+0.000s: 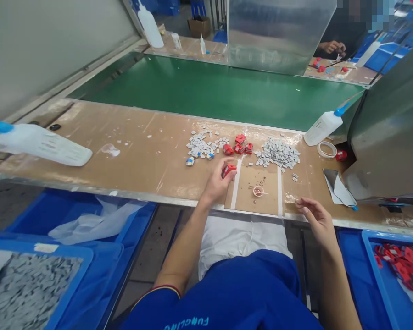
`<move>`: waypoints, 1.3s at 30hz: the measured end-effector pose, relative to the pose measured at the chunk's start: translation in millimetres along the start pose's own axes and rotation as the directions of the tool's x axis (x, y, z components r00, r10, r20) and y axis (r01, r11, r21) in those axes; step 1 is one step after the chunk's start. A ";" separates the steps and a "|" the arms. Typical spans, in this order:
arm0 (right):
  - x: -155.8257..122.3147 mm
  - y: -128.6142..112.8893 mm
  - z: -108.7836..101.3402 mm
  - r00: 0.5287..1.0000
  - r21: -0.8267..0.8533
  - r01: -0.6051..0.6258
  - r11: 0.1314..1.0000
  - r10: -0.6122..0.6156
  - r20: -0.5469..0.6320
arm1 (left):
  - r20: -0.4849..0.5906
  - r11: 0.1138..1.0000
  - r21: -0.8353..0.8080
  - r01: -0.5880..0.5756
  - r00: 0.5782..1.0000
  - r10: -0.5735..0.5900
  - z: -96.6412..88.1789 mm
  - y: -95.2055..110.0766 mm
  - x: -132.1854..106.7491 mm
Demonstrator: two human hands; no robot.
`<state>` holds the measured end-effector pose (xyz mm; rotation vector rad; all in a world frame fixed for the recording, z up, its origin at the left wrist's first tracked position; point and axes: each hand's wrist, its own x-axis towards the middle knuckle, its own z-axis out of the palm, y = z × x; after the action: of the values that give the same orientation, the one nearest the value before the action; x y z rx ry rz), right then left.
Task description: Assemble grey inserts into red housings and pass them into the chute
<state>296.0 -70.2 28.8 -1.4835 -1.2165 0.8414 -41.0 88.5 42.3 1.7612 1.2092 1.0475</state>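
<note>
Between the thumb and fingers of my left hand [217, 183] is a small red plastic part [229, 171], shaped like a toy car body. Just beyond it lie several similar red parts [239, 147]. My right hand [317, 220] hovers at the table's front edge, its fingers loosely curled and apart, with nothing clear in them. A cardboard mat [244, 185] with white tape strips lies between my hands. On it stands a tiny cup [258, 191] with a thin stick across it, among dark specks. Two piles of small grey pieces, one left [201, 144] and one right [278, 153], lie behind.
White squeeze bottles lie at left [48, 144] and stand at right [323, 128]. Near the right one is a tape roll [326, 150]. A green belt [206, 91] runs behind the table. Blue bins hold grey pieces [37, 284] and red parts [402, 268]. A co-worker's hands [332, 47] show across.
</note>
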 end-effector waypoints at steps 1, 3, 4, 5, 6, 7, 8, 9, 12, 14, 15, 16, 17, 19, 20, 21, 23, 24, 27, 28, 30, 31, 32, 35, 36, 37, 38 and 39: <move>-4.7 3.2 1.3 1.000 0.008 -0.008 1.000 0.008 0.006 | -0.022 0.999 -0.049 -0.013 1.000 0.012 1.9 2.6 -11.9; -10.4 6.8 6.1 1.000 0.014 -0.016 1.000 0.016 0.013 | -0.049 0.997 -0.063 -0.039 0.998 0.036 7.2 7.5 -31.3; -11.9 7.8 9.3 1.000 0.010 -0.019 1.000 0.019 0.014 | -0.046 0.998 -0.053 -0.045 0.998 0.043 9.9 9.5 -38.6; -12.7 8.6 12.9 1.000 0.003 -0.022 1.000 0.022 0.012 | -0.035 0.998 -0.049 -0.044 0.999 0.042 12.2 10.9 -44.3; -13.0 9.6 16.9 1.000 -0.002 -0.021 1.000 0.021 0.005 | -0.013 0.998 -0.050 -0.037 0.999 0.036 14.3 11.8 -48.7; -12.8 10.6 21.2 1.000 -0.003 -0.019 1.000 0.019 -0.007 | 0.006 0.998 -0.052 -0.026 1.000 0.026 16.0 12.1 -52.1; -12.2 11.7 25.6 1.000 -0.002 -0.014 1.000 0.014 -0.019 | 0.020 0.999 -0.052 -0.015 1.000 0.016 17.5 11.9 -54.7; -11.4 12.8 29.9 1.000 0.000 -0.009 1.000 0.009 -0.026 | 0.028 0.999 -0.044 -0.010 1.000 0.011 18.8 11.4 -56.5; -7.2 14.6 40.5 1.000 -0.012 0.005 1.000 -0.005 -0.006 | 0.020 1.000 0.002 -0.006 1.000 0.006 21.8 9.4 -59.2; -3.0 13.9 44.6 1.000 -0.027 0.001 1.000 -0.001 0.024 | 0.032 1.000 0.005 0.007 0.999 -0.007 22.8 9.0 -59.0; -0.4 12.9 46.0 0.999 -0.033 -0.002 0.999 0.003 0.036 | 0.052 1.000 -0.004 0.016 0.999 -0.016 22.7 9.4 -58.5; 2.5 11.4 47.3 0.999 -0.039 -0.004 0.999 0.006 0.049 | 0.082 1.000 -0.015 0.024 0.996 -0.023 22.2 10.1 -57.8; 5.8 9.6 48.7 0.998 -0.045 -0.002 0.999 0.005 0.065 | 0.114 0.999 -0.022 0.027 0.993 -0.025 21.3 11.0 -57.0; 13.5 4.6 53.1 0.993 -0.058 0.017 0.998 -0.010 0.114 | 0.172 0.999 -0.037 0.009 0.985 -0.002 19.1 12.4 -56.1; 17.8 1.6 56.4 0.989 -0.062 0.035 0.997 -0.025 0.146 | 0.189 0.998 -0.057 -0.012 0.982 0.023 18.2 12.4 -56.5; 22.3 -1.7 60.4 0.983 -0.069 0.057 0.996 -0.044 0.177 | 0.198 0.996 -0.089 -0.032 0.979 0.050 17.8 11.7 -57.7; 31.3 -8.4 70.0 0.970 -0.098 0.109 0.989 -0.084 0.226 | 0.210 0.983 -0.179 -0.026 0.976 0.064 19.3 8.2 -63.3; 35.5 -11.6 75.0 0.964 -0.119 0.137 0.983 -0.105 0.244 | 0.215 0.972 -0.233 0.015 0.976 0.036 21.4 5.8 -67.6; 45.6 -19.0 88.5 0.946 -0.166 0.220 0.961 -0.168 0.278 | 0.228 0.922 -0.334 0.194 0.966 -0.121 31.4 -2.1 -81.5; 47.9 -20.5 91.9 0.940 -0.166 0.245 0.955 -0.192 0.282 | 0.222 0.915 -0.336 0.222 0.963 -0.152 35.1 -4.2 -85.1; 51.2 -22.0 96.4 0.930 -0.155 0.286 0.946 -0.235 0.282 | 0.184 0.931 -0.307 0.200 0.972 -0.148 41.2 -7.4 -88.9; 52.2 -22.3 97.7 0.926 -0.151 0.302 0.941 -0.253 0.279 | 0.163 0.942 -0.292 0.164 0.979 -0.120 43.4 -8.6 -89.3; 53.0 -22.4 98.4 0.924 -0.153 0.315 0.937 -0.267 0.273 | 0.147 0.949 -0.288 0.130 0.985 -0.091 45.0 -9.4 -89.0; 55.4 -22.2 99.4 0.920 -0.173 0.367 0.914 -0.328 0.216 | 0.125 0.936 -0.336 0.109 0.990 -0.071 47.1 -11.2 -86.1; 56.5 -22.1 100.0 0.912 -0.173 0.397 0.901 -0.367 0.183 | 0.124 0.928 -0.354 0.117 0.989 -0.078 47.2 -11.5 -85.0; 57.9 -21.8 101.0 0.900 -0.168 0.431 0.887 -0.410 0.148 | 0.122 0.924 -0.364 0.117 0.990 -0.078 47.0 -11.8 -84.1; 59.5 -21.4 102.6 0.884 -0.160 0.466 0.870 -0.452 0.115 | 0.117 0.926 -0.362 0.103 0.991 -0.065 46.6 -11.9 -83.3; 61.2 -20.8 104.5 0.868 -0.153 0.497 0.854 -0.490 0.085 | 0.111 0.934 -0.349 0.077 0.993 -0.040 46.0 -12.0 -82.4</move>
<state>208.6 16.2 26.5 -1.1971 -1.6439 0.4270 -21.3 7.6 -3.8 1.4710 0.9361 1.0521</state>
